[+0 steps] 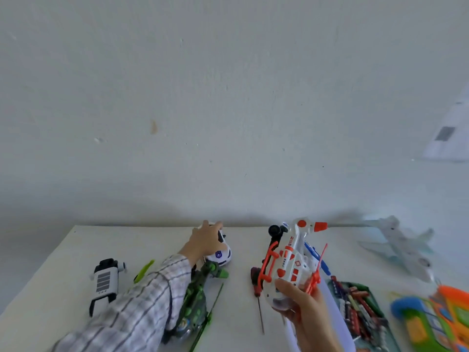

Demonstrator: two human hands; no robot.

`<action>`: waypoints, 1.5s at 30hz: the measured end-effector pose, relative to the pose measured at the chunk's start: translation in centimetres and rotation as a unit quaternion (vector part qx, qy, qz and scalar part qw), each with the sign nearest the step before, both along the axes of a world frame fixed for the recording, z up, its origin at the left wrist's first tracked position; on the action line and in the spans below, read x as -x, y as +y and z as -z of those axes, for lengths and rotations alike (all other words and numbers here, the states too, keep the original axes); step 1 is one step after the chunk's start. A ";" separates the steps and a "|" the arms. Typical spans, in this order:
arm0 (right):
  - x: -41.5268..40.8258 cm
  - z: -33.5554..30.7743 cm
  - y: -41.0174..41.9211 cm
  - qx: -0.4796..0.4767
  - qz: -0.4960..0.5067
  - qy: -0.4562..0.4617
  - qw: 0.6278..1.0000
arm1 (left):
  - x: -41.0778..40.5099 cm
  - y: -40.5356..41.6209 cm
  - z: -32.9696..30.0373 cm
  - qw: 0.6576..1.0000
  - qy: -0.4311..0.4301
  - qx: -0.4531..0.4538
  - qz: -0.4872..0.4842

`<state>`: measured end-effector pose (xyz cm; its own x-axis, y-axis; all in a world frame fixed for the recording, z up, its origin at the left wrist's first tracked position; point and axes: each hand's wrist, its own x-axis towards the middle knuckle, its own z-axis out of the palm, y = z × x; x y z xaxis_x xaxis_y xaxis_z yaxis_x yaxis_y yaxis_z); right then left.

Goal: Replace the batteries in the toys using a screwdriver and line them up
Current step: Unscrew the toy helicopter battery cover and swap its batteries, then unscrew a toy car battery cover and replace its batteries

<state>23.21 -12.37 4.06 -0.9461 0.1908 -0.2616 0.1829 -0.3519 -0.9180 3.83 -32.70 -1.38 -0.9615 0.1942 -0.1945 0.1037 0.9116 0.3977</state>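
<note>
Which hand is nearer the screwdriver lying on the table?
Right. The right hand, gripping the white-and-orange helicopter, sits just beside the screwdriver. The left hand rests on the white police car, farther back toward the wall.

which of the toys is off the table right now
The white and orange helicopter, gripped in the right hand; the other toys all rest on the table.
</note>
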 end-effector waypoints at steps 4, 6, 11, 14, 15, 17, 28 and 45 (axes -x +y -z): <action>0.5 -0.4 -0.3 -0.089 0.022 0.008 0.996 | -3.0 -0.9 0.1 0.999 -0.006 0.045 -0.016; 2.1 -0.2 -0.9 -0.154 -0.001 0.001 0.988 | -4.6 -1.5 0.6 0.998 -0.003 0.054 -0.035; 9.8 1.7 -3.9 -0.349 -0.079 -0.024 0.933 | -7.8 -2.5 1.1 0.998 0.017 0.047 -0.046; 13.7 2.3 -6.1 -0.483 -0.124 -0.047 0.865 | -9.5 -2.6 1.2 0.997 0.020 0.053 -0.043; 14.4 2.3 -6.8 -0.512 -0.140 -0.062 0.846 | -10.1 -2.7 1.2 0.997 0.020 0.067 -0.042; 15.5 2.4 -7.8 -0.541 -0.159 -0.085 0.821 | -11.0 -2.6 1.3 0.995 0.022 0.089 -0.029; 14.7 3.1 -8.3 -0.573 -0.167 -0.064 0.800 | -13.1 -6.7 0.2 0.992 0.088 0.084 -0.017; 1.2 11.0 -9.6 -0.504 -0.333 0.151 0.783 | -18.8 -13.2 1.3 0.987 0.002 0.136 -0.090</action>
<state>21.99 -21.92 -6.91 -0.9133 -0.4053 -0.0412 -0.2609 0.6596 -0.7049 22.63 -45.90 -2.71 -0.9764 -0.0379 -0.2128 -0.0681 0.9883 0.1363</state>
